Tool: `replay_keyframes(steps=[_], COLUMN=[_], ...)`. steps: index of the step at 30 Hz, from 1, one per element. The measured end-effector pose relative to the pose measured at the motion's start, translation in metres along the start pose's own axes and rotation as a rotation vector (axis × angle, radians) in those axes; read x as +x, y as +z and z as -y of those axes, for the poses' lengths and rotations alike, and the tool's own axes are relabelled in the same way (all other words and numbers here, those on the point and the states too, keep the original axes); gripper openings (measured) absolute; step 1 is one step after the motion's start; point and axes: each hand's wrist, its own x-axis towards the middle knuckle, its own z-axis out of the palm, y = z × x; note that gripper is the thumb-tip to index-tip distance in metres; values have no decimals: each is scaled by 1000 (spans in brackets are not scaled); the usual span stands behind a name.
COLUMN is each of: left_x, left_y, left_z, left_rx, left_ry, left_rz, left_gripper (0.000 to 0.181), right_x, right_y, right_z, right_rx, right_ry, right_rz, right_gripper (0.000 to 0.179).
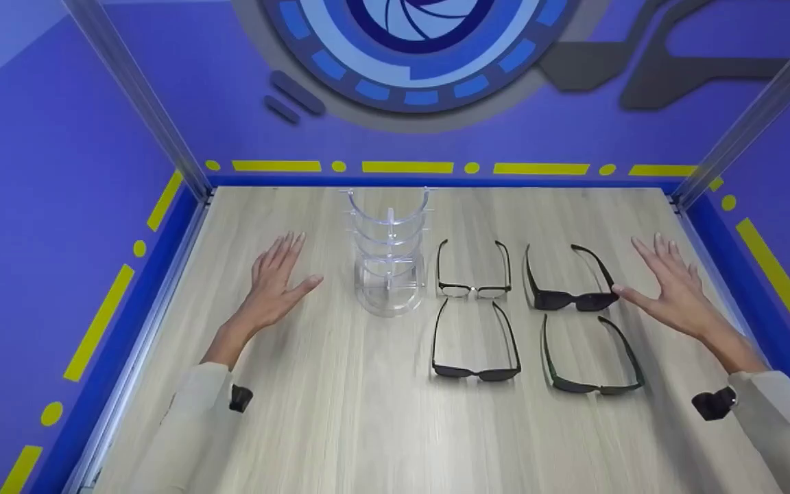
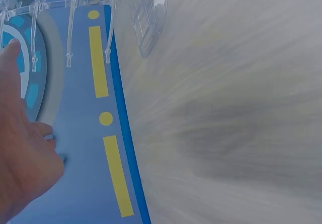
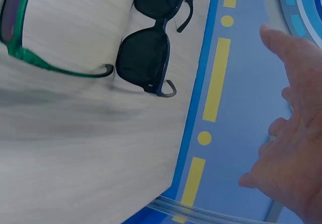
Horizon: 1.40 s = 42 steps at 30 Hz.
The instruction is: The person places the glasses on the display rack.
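My left hand [image 1: 273,285] is spread over the left part of the table, thumb pointing toward a clear plastic glasses stand [image 1: 389,274] with several curved tiers. Fingers extended, my right hand [image 1: 673,291] hovers at the right, its thumb tip overlapping the edge of black sunglasses [image 1: 573,300] in the head view. Left of those lie clear-lensed glasses [image 1: 473,291] with a dark browline. Nearer me are dark sunglasses [image 1: 476,373] and green-framed sunglasses [image 1: 597,388], whose green temple [image 3: 50,67] shows in the right wrist view. Neither hand holds anything.
The wooden tabletop [image 1: 340,425] is bordered by blue panels [image 1: 162,123] with yellow markings at the left, back and right. Metal posts [image 1: 141,96] rise at the back corners. A small black device [image 1: 714,403] is worn at my right wrist, another [image 1: 240,398] at my left.
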Motion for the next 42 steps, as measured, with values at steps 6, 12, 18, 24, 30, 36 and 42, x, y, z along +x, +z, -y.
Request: replay_keyframes(steps=[6, 12, 18, 24, 30, 36, 42], left_x=[-4, -9, -12, -16, -14, -15, -18], left_y=[3, 9, 20, 31, 40, 48, 59], left_z=[-3, -8, -15, -20, -25, -32, -39], left_rx=[-77, -126, -193, -252, -247, -272, -328], left_ry=[-4, -23, -11, -35, -21, -6, 7], left_rz=[18, 39, 67, 107, 136, 158, 218], left_gripper=[81, 77, 74, 72, 73, 72, 69], right_x=[-3, -3, -7, -16, -22, -26, -30], right_y=[5, 14, 17, 22, 33, 47, 62], right_z=[3, 12, 23, 34, 40, 47, 55], right_rx=[133, 215, 289, 396, 536, 588, 626], right_ry=[-8, -28, -51, -67, -135, -183, -220], right_rz=[10, 49, 75, 102, 190, 259, 305], right_gripper=[88, 85, 77, 63, 55, 51, 51])
